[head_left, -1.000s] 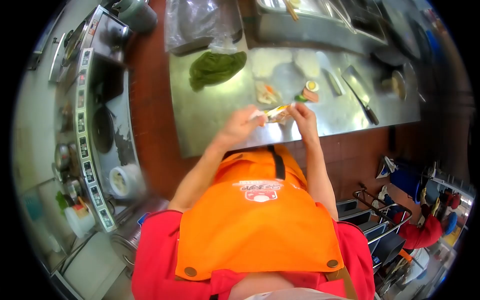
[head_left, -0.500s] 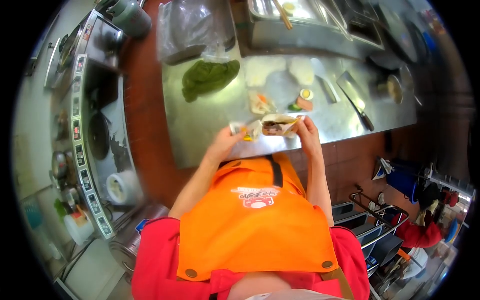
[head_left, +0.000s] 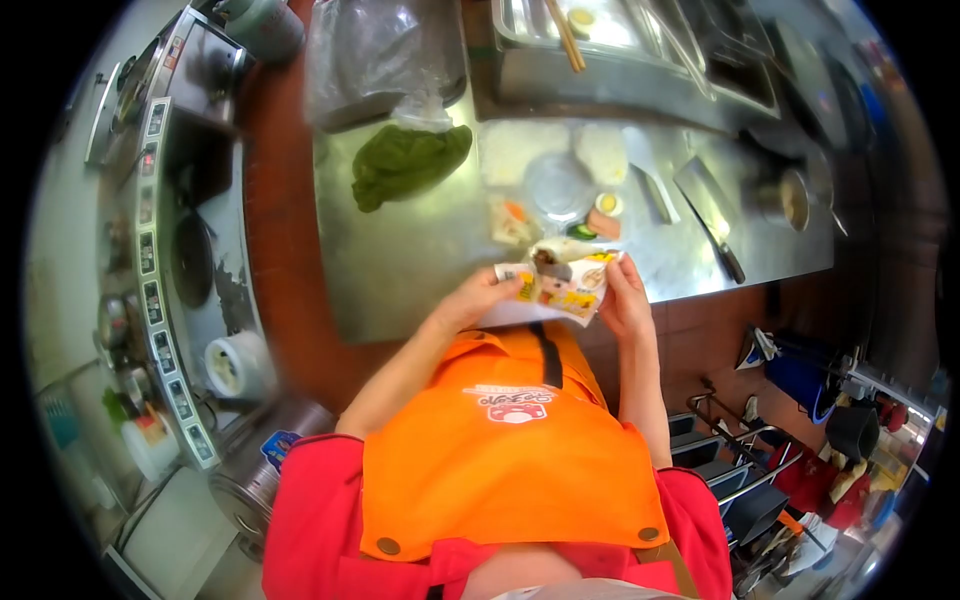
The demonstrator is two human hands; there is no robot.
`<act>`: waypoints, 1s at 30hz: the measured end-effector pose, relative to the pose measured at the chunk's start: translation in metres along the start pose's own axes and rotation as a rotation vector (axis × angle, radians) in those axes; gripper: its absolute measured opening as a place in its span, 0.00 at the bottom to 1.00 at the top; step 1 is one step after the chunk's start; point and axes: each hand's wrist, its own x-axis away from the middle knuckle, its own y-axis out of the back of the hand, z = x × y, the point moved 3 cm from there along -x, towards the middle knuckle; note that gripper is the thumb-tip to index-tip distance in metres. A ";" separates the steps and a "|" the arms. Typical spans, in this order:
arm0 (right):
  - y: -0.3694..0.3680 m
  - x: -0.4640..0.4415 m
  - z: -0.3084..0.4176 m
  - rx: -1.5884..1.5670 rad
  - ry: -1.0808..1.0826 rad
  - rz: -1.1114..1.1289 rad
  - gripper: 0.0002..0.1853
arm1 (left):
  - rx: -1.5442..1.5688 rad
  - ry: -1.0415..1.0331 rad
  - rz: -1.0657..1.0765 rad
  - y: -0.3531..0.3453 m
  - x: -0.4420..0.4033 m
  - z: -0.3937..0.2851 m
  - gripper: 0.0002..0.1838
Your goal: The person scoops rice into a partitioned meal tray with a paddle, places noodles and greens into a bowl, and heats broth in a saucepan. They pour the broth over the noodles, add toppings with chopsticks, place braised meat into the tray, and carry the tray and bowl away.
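Between my hands is a printed white and yellow packet point(head_left: 570, 290), its top spread apart and something dark inside. My left hand point(head_left: 480, 300) pinches the packet's left edge, and my right hand point(head_left: 626, 296) grips its upper right corner. Just beyond the packet on the steel table point(head_left: 390, 285) lie shredded vegetables with an orange piece point(head_left: 512, 220), a halved egg point(head_left: 608, 205), pink slices point(head_left: 603, 224) and green slices point(head_left: 581, 231). Behind them sit a clear round dish point(head_left: 560, 188) and two flat white portions, one on the left point(head_left: 522, 152) and one on the right point(head_left: 602, 153).
A green cloth point(head_left: 410, 165) lies at the table's left, below a plastic-covered tray point(head_left: 385, 60). To the right are a white spatula point(head_left: 652, 178) and a knife point(head_left: 712, 220). Chopsticks point(head_left: 566, 38) rest on a metal container point(head_left: 600, 75). Stoves line the far left.
The packet has turned so its printed face shows, and it is spread wider. My left hand has moved right, back to the packet's edge. The view has shifted slightly.
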 end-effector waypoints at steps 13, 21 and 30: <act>-0.014 -0.038 0.081 0.198 -0.226 -0.034 0.25 | 0.566 0.037 -0.098 -0.040 -0.036 -0.034 0.21; -0.019 -0.080 0.100 0.428 -0.565 0.019 0.28 | 0.816 0.139 -0.075 -0.031 -0.046 -0.032 0.21; -0.031 -0.119 0.113 0.460 -0.739 0.016 0.28 | 0.878 0.210 -0.033 -0.009 -0.065 -0.060 0.25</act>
